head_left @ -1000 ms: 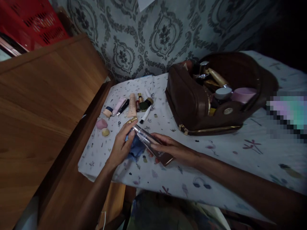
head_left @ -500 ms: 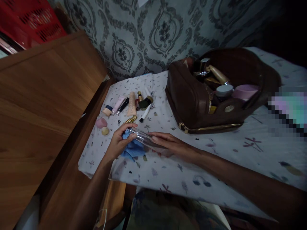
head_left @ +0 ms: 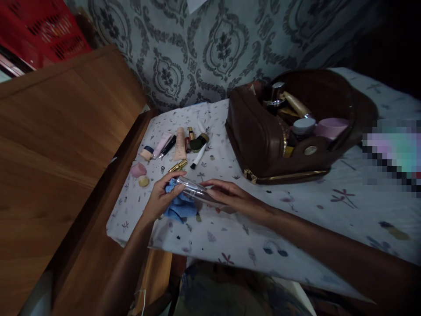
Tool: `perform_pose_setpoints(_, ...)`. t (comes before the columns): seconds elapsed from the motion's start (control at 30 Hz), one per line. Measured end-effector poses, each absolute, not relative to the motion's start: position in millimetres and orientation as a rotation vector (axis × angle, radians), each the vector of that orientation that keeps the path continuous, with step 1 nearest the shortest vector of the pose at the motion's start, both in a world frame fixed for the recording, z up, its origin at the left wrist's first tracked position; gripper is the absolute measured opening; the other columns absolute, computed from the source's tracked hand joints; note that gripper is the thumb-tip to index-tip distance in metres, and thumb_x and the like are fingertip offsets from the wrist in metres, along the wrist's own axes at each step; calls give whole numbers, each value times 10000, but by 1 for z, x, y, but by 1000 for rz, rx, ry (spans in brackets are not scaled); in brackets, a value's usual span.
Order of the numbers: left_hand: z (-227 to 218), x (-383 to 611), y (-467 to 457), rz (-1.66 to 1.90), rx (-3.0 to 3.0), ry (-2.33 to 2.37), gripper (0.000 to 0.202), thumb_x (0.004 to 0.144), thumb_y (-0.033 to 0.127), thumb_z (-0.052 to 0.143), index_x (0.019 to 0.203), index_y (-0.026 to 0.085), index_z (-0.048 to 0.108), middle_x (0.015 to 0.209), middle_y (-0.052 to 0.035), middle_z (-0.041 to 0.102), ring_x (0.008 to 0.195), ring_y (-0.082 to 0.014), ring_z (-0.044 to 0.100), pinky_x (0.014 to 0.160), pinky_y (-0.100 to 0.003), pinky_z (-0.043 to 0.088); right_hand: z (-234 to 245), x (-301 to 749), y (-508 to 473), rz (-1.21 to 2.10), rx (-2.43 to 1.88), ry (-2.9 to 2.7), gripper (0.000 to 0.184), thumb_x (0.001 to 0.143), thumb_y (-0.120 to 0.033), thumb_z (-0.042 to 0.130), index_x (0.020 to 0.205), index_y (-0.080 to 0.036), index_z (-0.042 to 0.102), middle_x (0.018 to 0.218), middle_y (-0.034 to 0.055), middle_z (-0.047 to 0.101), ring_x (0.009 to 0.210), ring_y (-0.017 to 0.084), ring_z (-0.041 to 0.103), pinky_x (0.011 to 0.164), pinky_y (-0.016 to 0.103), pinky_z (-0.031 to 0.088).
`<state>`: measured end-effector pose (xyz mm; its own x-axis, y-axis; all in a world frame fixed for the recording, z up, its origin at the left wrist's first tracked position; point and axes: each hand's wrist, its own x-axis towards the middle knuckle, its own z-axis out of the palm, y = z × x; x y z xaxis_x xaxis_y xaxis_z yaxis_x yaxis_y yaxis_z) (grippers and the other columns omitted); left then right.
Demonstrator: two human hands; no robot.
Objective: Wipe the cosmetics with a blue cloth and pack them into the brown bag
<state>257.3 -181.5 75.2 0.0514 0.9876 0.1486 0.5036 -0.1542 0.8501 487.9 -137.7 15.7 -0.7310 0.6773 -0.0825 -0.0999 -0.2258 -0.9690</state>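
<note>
My right hand [head_left: 230,197] grips a shiny silver tube [head_left: 194,190] that lies nearly level above the patterned sheet [head_left: 296,215]. My left hand [head_left: 162,197] is closed on a blue cloth [head_left: 179,208] and presses it against the tube's left end. Both hands hover near the sheet's front left corner. Just beyond them lies a row of small cosmetics [head_left: 179,145]: tubes, a black pen-like stick, a gold lipstick [head_left: 178,166] and a white pencil.
An open brown bag [head_left: 263,145] full of jars and bottles stands at the back right. A pink sponge [head_left: 138,170] and a small yellow one lie at the left. A wooden board [head_left: 66,131] borders the sheet on the left. A patterned wall is behind.
The tube has turned from a slant to nearly level and shows less of its brown end. The blue cloth has shifted along the tube's left end. My hands stay in the same spot.
</note>
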Motion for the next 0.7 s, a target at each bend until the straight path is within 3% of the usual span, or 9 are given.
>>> perform_pose_setpoints(0.23, 75, 251, -181, 1015, 1727, 1496, 461, 912, 527, 597, 1231, 208, 695, 1214, -74, 691, 1090, -258, 615, 934, -321, 467, 19, 487, -138, 2079, -745, -1308, 427, 851, -524, 692, 1160, -230, 709, 960, 48, 690, 776, 145, 607, 624, 239, 481)
perform_pose_setpoints(0.5, 68, 251, -173, 1043, 1674, 1576, 423, 915, 542, 586, 1088, 181, 720, 948, -36, 716, 836, -188, 617, 773, -266, 475, 17, 489, -135, 2020, -695, -1299, 436, 821, -489, 724, 1174, -232, 709, 888, 16, 664, 713, 125, 575, 624, 235, 461)
perform_pose_setpoints(0.7, 66, 250, -168, 1127, 1607, 1629, 479, 893, 610, 584, 998, 164, 723, 803, -20, 687, 755, -177, 596, 699, -260, 473, 18, 491, -131, 2122, -566, -1189, 495, 807, -485, 742, 1219, -218, 673, 1006, 48, 688, 782, 138, 607, 710, 260, 497)
